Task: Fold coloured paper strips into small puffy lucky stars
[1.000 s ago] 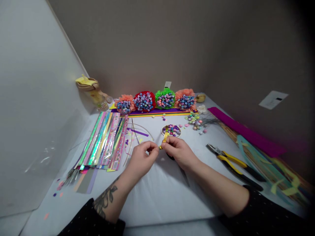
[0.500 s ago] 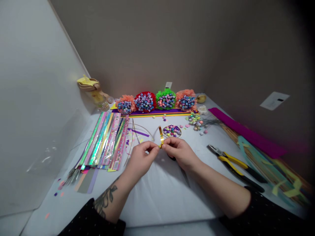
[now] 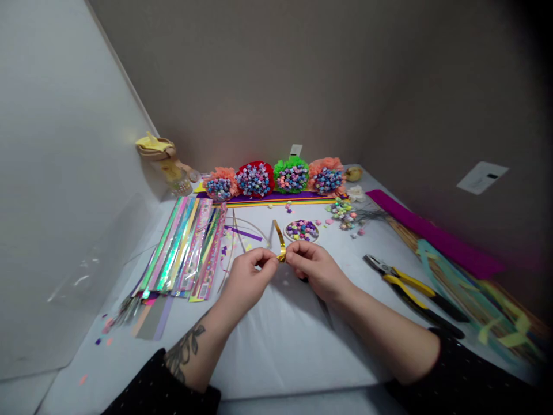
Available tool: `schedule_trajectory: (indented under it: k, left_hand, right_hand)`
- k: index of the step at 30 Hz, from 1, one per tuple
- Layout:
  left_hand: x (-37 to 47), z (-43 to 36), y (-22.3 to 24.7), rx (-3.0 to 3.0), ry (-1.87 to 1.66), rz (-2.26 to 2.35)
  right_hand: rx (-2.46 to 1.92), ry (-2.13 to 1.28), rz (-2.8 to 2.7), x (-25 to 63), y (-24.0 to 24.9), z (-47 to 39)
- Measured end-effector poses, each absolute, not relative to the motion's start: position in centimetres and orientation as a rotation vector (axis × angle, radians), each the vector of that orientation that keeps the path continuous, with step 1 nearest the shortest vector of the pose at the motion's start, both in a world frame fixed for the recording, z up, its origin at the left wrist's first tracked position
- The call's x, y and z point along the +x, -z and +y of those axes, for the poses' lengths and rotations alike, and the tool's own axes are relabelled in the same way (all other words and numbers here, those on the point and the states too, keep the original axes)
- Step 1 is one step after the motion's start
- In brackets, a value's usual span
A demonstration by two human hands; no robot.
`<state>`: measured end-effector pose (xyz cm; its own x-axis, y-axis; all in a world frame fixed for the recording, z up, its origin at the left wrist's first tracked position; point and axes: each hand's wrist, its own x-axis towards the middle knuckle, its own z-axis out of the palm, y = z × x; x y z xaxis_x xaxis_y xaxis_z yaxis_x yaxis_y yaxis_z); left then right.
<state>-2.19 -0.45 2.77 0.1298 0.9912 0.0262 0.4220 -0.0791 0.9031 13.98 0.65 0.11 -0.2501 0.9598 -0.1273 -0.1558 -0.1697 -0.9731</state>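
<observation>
A shiny gold paper strip (image 3: pixel 279 235) stands up between my hands, its lower end folded and pinched at the fingertips. My left hand (image 3: pixel 254 274) grips that folded end between thumb and index finger. From the other side, my right hand (image 3: pixel 317 268) pinches the same end with thumb and forefinger. Just behind the right hand lies a round dish (image 3: pixel 302 230) filled with small folded paper stars. Something dark, partly hidden, shows beneath my right hand.
Packs of shiny paper strips (image 3: pixel 181 248) lie at left. Pliers with yellow-black handles (image 3: pixel 415 294) rest at right, beside a magenta paper roll (image 3: pixel 432 230). Star bouquets (image 3: pixel 254 178) line the back wall. Wired stars (image 3: pixel 341 212) and purple strip (image 3: pixel 242 233) lie between.
The free upper end of the gold strip has tilted to the left. Both hands stay nearly in place, with slight finger movement at the folded end.
</observation>
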Motion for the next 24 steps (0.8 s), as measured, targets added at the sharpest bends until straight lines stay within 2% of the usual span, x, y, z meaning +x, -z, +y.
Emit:
schedule_trajectory:
  k: [18,24]
  left_hand:
    - [-2.09,-0.63,-2.11,1.645,-0.796,1.266]
    - [-2.32,-0.35,-2.31,1.493,-0.776,1.219]
  right_hand:
    - [-1.066,-1.577,-1.104,13.82,-0.19,0.65]
    - [-0.923,-1.672,-1.141,14.0,-0.09,0.79]
